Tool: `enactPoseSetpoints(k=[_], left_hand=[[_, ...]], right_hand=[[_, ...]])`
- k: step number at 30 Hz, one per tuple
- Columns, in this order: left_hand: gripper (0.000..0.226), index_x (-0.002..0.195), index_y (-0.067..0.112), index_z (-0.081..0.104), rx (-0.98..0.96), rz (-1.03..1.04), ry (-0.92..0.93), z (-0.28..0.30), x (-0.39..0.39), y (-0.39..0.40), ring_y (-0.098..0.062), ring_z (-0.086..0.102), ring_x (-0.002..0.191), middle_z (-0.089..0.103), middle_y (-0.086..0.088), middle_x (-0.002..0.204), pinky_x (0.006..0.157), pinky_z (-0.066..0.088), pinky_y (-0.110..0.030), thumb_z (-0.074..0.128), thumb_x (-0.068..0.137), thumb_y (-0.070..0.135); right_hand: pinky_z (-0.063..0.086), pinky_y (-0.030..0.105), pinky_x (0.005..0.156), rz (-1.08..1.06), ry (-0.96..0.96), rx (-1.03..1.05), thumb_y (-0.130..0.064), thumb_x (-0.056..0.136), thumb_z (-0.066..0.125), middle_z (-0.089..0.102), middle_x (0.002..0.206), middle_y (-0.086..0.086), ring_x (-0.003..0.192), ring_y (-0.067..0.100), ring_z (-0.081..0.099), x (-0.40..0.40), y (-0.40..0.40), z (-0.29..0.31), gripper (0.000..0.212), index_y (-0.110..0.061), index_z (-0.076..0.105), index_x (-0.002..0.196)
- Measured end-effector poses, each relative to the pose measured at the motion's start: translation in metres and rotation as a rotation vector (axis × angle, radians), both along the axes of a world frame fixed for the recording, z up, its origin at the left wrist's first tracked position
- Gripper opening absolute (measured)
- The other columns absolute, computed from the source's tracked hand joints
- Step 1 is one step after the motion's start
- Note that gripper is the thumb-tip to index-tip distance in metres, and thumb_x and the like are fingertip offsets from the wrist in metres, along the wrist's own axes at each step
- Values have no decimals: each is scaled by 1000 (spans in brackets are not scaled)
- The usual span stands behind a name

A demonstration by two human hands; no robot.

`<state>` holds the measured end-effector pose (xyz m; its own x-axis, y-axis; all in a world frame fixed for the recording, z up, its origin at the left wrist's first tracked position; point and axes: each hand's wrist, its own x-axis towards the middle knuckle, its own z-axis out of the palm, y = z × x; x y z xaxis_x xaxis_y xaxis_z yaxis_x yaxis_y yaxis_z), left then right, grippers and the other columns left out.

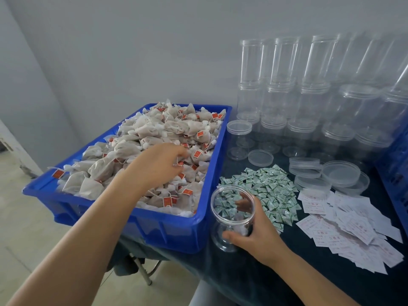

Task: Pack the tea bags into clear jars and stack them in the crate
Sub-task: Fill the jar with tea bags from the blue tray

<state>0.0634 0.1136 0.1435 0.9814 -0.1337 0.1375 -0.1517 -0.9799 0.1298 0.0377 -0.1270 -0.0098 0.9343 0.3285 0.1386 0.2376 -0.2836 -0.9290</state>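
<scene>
A blue crate point(167, 226) at the left is heaped with beige tea bags point(154, 133) bearing red tags. My left hand point(159, 164) reaches into the heap with its fingers curled down among the bags; whether it holds one is hidden. My right hand point(254, 235) grips a clear open jar point(229, 219) standing on the dark table just right of the crate's near corner. A tea bag seems to lie at the jar's bottom.
Stacked empty clear jars point(309, 96) fill the back right. One open jar point(238, 138) and clear lids point(340, 175) stand before them. A pile of small green-white sachets point(265, 186) and white paper slips point(348, 224) lie on the dark tablecloth. A second blue crate point(397, 164) edges the right.
</scene>
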Motion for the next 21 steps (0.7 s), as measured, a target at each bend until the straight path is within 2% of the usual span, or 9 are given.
enactPoseSetpoints(k=[3, 6, 10, 16, 21], left_hand=[[67, 144, 29, 35, 76, 96, 54, -22, 4, 17, -18, 47, 127, 46, 1, 144, 99, 42, -35, 68, 86, 31], [77, 149, 31, 26, 100, 150, 47, -37, 8, 28, -22, 47, 128, 43, 0, 145, 97, 45, -38, 69, 85, 34], [62, 141, 28, 41, 104, 176, 10, -47, 12, 35, -21, 53, 118, 51, -1, 135, 92, 49, -36, 68, 86, 31], [48, 131, 28, 54, 54, 184, -35, -50, 14, 37, -21, 57, 108, 51, -1, 128, 87, 49, -33, 70, 85, 27], [33, 120, 22, 64, 32, 194, -63, -51, 18, 37, -20, 57, 104, 54, -1, 122, 89, 46, -29, 67, 88, 22]], right_hand=[[37, -3, 85, -6, -8, -7, -55, 53, 82, 47, 115, -39, 117, -18, 44, 0, -1, 1, 83, -73, 30, 116], [37, -2, 86, -11, -10, -6, -55, 54, 82, 47, 117, -37, 119, -16, 44, 0, -1, 0, 82, -75, 30, 114], [36, -4, 85, -13, -12, -17, -55, 54, 82, 46, 116, -39, 119, -17, 43, 0, -2, -2, 83, -73, 30, 116], [36, -3, 86, -24, -12, -34, -58, 54, 81, 44, 116, -42, 119, -18, 42, 0, -2, -2, 86, -79, 25, 115], [37, -4, 85, -23, -7, -28, -58, 54, 81, 45, 120, -37, 118, -19, 43, 0, -1, -1, 86, -73, 27, 119]])
